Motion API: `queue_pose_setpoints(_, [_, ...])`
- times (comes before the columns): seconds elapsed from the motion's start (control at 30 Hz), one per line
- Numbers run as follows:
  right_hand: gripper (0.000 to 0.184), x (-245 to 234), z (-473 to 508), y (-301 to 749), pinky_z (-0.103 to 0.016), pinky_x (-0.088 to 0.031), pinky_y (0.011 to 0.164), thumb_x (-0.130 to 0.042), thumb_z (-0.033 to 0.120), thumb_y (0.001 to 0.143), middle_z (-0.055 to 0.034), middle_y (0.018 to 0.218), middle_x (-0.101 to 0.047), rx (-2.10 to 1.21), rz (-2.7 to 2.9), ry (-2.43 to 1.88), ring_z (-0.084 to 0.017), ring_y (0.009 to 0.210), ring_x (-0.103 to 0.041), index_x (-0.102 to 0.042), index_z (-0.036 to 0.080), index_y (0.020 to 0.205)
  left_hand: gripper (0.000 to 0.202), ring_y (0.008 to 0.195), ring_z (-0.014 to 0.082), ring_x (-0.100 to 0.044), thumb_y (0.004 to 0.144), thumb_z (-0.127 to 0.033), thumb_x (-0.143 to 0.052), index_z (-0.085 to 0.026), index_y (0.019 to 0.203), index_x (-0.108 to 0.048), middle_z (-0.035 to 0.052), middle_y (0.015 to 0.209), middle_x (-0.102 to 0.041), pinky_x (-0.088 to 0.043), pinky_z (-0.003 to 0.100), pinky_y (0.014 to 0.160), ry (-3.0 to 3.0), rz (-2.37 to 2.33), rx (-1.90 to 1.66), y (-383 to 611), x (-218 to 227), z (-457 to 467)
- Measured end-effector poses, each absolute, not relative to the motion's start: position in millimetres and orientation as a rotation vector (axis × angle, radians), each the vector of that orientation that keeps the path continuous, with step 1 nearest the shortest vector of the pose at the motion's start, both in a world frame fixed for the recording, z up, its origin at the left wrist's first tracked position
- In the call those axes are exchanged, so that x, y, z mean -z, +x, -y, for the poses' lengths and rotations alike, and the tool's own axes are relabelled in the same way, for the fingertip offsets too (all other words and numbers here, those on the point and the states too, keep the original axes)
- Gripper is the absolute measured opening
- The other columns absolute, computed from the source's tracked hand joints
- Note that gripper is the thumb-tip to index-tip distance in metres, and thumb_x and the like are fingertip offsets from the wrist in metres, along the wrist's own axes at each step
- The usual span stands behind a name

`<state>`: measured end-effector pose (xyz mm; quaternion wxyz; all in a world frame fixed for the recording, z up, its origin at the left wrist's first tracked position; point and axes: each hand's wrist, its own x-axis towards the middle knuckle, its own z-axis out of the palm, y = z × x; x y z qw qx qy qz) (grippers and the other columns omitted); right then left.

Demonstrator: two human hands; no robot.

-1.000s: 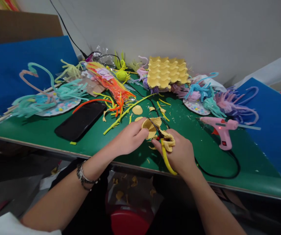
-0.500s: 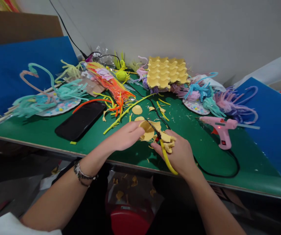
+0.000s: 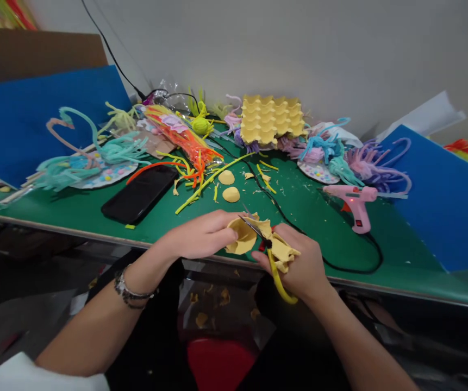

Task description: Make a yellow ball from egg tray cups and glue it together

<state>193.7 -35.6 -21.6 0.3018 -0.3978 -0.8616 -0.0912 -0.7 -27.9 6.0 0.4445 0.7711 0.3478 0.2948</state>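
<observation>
My left hand (image 3: 205, 234) pinches a yellow egg-carton cup (image 3: 242, 239) between thumb and fingers near the table's front edge. My right hand (image 3: 305, 260) is closed on scissors (image 3: 275, 277) with yellow handles. The scissor blades are parted and lie across the cup's upper rim. A ragged strip of carton (image 3: 283, 251) hangs from the cup past the scissors toward my right hand. Just behind my hands, two trimmed cups lie dome up: one cup (image 3: 231, 194) nearer, another cup (image 3: 226, 177) farther back.
A black phone (image 3: 139, 194) lies left of my hands. To the right stands a pink glue gun (image 3: 351, 203) with its black cord (image 3: 364, 270). An egg carton (image 3: 272, 119) leans at the back. Orange pipe cleaners (image 3: 180, 138) and carton scraps litter the green table (image 3: 311, 217).
Both hands, with the cup and scissors, have moved down toward me, off the near cups. The second trimmed cup now shows fully. The whole view has shifted slightly.
</observation>
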Motion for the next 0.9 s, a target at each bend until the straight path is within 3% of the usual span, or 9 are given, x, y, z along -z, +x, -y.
queue_pose_setpoints(0.43, [0.048, 54.4, 113.0, 195.2, -0.021, -0.030, 0.045, -0.039, 0.058, 0.083, 0.0009, 0.046, -0.050, 0.010, 2.349, -0.987, -0.010, 0.042, -0.047, -0.050, 0.019, 0.057, 0.013, 0.059, 0.0114, -0.042, 0.060, -0.026, -0.045, -0.017, 0.065, -0.053, -0.0006, 0.064, -0.050, -0.037, 0.020, 0.052, 1.481, -0.833, -0.489, -12.4, 24.3, 96.4])
queue_pose_setpoints(0.63, [0.049, 58.2, 116.6, 199.6, -0.022, -0.027, 0.043, -0.039, 0.058, 0.083, 0.0025, 0.046, -0.047, -0.179, 2.426, -1.059, -0.008, 0.039, -0.041, -0.045, 0.019, 0.053, 0.017, 0.052, 0.0104, -0.039, 0.055, -0.028, -0.047, -0.015, 0.062, -0.056, -0.0020, 0.055, -0.050, -0.035, 0.019, 0.049, 1.321, -0.736, -0.134, -34.1, 27.9, 83.2])
queue_pose_setpoints(0.77, [0.046, 42.4, 109.7, 201.5, -0.023, -0.032, 0.046, -0.057, 0.064, 0.066, 0.0018, 0.058, -0.053, -0.389, 2.500, -1.233, -0.012, 0.048, -0.047, -0.048, 0.020, 0.064, 0.027, 0.054, 0.0101, -0.042, 0.057, -0.037, -0.060, -0.015, 0.071, -0.058, -0.0019, 0.060, -0.052, -0.035, 0.019, 0.049, 1.321, -0.948, -0.312, -56.5, 11.5, 76.5])
queue_pose_setpoints(0.9, [0.047, 16.4, 96.3, 193.9, -0.026, -0.040, 0.058, -0.073, 0.051, 0.055, -0.0012, 0.079, -0.058, -0.512, 2.520, -1.343, -0.015, 0.066, -0.055, -0.050, 0.020, 0.082, 0.039, 0.058, 0.0106, -0.046, 0.052, -0.044, -0.069, -0.016, 0.077, -0.058, -0.0020, 0.065, -0.055, -0.037, 0.019, 0.051, 1.423, -1.046, -0.625, -61.5, -7.1, 63.4])
